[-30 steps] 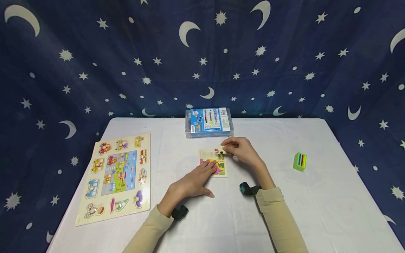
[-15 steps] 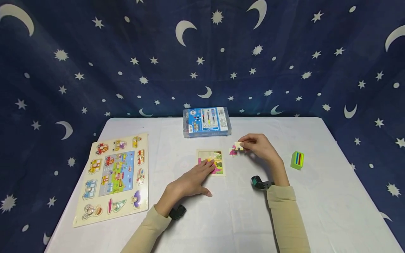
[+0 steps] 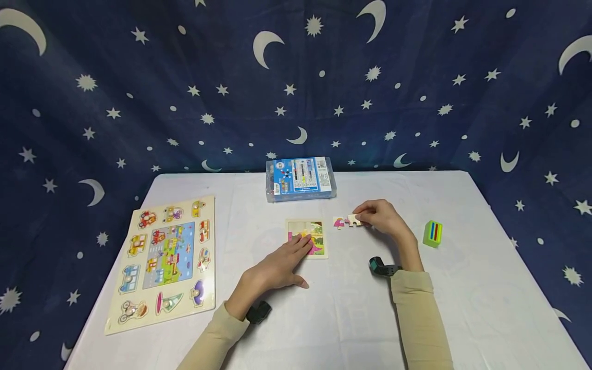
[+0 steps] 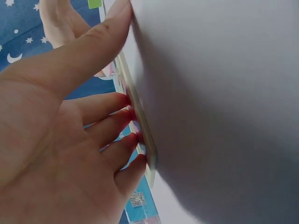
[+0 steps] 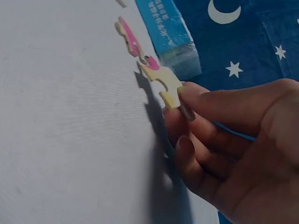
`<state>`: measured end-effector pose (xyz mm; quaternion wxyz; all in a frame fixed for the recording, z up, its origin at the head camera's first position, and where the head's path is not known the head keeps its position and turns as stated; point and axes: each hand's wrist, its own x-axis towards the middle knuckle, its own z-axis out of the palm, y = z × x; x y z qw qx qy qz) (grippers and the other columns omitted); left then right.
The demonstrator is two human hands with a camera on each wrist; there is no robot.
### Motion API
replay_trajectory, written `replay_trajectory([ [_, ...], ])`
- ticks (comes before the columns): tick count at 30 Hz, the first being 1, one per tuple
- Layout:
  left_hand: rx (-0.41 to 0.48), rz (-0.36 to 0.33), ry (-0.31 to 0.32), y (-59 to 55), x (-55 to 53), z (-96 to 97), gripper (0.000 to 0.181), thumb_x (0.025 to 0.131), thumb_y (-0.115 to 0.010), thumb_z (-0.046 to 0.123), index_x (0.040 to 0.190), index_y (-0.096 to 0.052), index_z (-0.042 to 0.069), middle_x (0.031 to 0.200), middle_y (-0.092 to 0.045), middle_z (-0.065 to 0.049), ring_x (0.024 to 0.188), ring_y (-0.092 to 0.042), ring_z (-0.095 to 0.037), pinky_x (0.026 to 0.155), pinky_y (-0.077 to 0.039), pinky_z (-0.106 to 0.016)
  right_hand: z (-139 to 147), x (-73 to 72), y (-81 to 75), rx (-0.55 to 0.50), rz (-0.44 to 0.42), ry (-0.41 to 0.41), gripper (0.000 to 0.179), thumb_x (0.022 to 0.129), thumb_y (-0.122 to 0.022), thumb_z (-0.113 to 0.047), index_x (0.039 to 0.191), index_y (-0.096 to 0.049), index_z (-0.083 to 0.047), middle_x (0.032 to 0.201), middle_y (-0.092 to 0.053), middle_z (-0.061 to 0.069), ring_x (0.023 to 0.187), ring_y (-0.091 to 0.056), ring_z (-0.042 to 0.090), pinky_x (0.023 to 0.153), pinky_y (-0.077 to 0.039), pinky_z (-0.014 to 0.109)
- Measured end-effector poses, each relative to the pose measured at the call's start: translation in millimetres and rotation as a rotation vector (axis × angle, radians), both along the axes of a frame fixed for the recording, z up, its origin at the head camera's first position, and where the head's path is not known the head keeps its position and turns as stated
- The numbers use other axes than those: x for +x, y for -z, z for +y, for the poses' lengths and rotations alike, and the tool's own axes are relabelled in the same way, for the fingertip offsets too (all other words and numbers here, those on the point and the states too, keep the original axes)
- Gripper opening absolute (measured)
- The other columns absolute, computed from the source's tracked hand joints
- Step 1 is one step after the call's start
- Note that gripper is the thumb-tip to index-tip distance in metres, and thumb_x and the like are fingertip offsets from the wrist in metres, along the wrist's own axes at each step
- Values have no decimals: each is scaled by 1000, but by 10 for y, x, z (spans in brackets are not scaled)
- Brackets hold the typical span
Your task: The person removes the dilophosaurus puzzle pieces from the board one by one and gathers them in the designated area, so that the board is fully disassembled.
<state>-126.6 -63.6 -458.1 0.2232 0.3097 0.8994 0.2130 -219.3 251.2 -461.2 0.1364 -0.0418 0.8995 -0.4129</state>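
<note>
My left hand [image 3: 284, 262] rests its outstretched fingertips on a small square jigsaw puzzle [image 3: 319, 246] in a pale frame, covering part of its pink and green picture. In the left wrist view, the fingertips touch the puzzle's raised edge [image 4: 142, 123]. To the right of it, my right hand [image 3: 381, 218] pinches a cream puzzle piece [image 5: 163, 79] with a pink knob between thumb and fingers, tilted over the cloth. Just left of that lies a pink and cream puzzle piece [image 3: 339, 222]; whether the two pieces touch, I cannot tell.
A large wooden knob puzzle board [image 3: 205, 303] with vehicle pieces lies at the left. At the back stands a clear box with a blue label [image 3: 300, 180]. A small green block with coloured bars [image 3: 432, 234] sits to the right. A starry curtain [image 3: 296, 77] hangs behind the table.
My right hand has moved right, away from the small puzzle's top corner, with the pinched piece, and then lowered slightly. My left hand has stayed on the puzzle.
</note>
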Motion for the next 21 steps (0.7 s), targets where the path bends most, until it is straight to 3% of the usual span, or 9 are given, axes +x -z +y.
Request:
replay_trajectory([
  [5,-13,-2,-7,-5,16,7,98,86,-84,32,163,-28,7,173,-18,-7,161,-11,-27,129,-19,-45,-37,-8,25,34,14,-6,17,96,-68,-6,109,-75,3,88,-72,13,73,-58,17,62,-48,26],
  [10,-20,0,-3,-19,13,36,99,86,-84,35,163,-27,7,173,-17,-6,161,-10,-27,129,-19,-45,-75,-11,38,82,52,-8,15,96,-68,-8,106,-76,1,91,-73,12,78,-59,18,69,-49,28],
  [21,-33,45,51,-38,-2,247,104,84,-85,40,162,-28,4,173,-18,-9,161,-13,-29,129,-20,-45,-72,7,45,140,73,1,15,97,-68,-10,105,-77,-1,95,-72,12,86,-59,23,78,-48,33],
])
